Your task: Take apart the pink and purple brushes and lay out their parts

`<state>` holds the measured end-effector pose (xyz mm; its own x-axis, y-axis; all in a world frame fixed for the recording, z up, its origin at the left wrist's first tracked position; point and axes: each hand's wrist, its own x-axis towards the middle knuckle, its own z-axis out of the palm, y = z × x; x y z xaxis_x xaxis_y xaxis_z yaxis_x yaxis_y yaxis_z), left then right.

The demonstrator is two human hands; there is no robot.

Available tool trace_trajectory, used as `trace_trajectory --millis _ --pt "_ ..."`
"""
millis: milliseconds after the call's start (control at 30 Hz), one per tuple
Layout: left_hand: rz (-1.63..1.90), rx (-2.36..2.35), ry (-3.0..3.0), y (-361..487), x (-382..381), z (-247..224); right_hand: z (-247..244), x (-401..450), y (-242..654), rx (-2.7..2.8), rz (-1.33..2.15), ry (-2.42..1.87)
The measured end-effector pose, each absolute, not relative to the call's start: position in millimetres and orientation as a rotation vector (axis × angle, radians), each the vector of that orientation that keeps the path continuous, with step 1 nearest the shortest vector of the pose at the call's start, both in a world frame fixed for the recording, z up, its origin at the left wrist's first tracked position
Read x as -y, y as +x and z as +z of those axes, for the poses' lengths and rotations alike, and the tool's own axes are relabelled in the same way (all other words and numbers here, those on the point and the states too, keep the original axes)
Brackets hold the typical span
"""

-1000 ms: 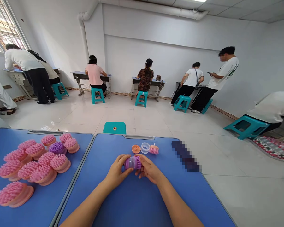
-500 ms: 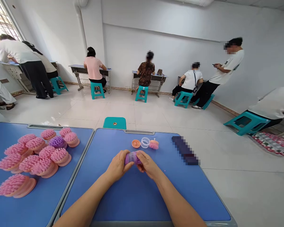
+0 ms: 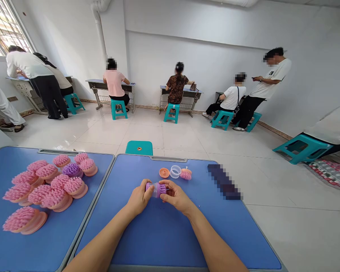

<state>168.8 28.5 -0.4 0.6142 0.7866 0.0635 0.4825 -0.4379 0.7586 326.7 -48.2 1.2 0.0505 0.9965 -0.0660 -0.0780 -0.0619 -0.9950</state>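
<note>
A purple brush with a clear middle section (image 3: 156, 190) lies sideways between my two hands, above the blue table (image 3: 158, 234). My left hand (image 3: 140, 197) is closed round its smooth end. At the bristle end, the fingers of my right hand (image 3: 175, 194) pinch the brush. Just beyond my hands sit an orange round cap (image 3: 164, 173), a clear ring (image 3: 175, 171) and a pink-bristled brush head (image 3: 186, 173), side by side.
Several pink brushes (image 3: 53, 197) and a purple one (image 3: 71, 170) stand on the left table (image 3: 22, 253). A dark pixelated object (image 3: 225, 182) lies at the right edge. Beyond are a teal stool (image 3: 139, 147) and several people at desks.
My right hand's fingers have shifted off the brush's body, so its purple bristles and clear section now show more. The view has shifted slightly.
</note>
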Motion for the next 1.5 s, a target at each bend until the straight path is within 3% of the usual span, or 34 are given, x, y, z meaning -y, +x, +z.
trace_trajectory --millis 500,833,1233,1500 --pt "0.51 -0.962 2.103 167.8 -27.1 -0.5 -2.7 47.1 323.8 0.986 1.365 -1.287" --pt "0.497 -0.994 1.942 169.3 -29.7 5.0 -4.3 48.1 324.5 1.167 1.161 -1.222" --pt "0.335 -0.907 1.605 165.9 -34.4 9.8 -0.3 49.8 319.9 1.621 0.568 -1.238" --pt "0.116 -0.87 1.349 157.5 -43.4 8.2 7.1 53.6 319.0 1.689 0.522 -1.172"
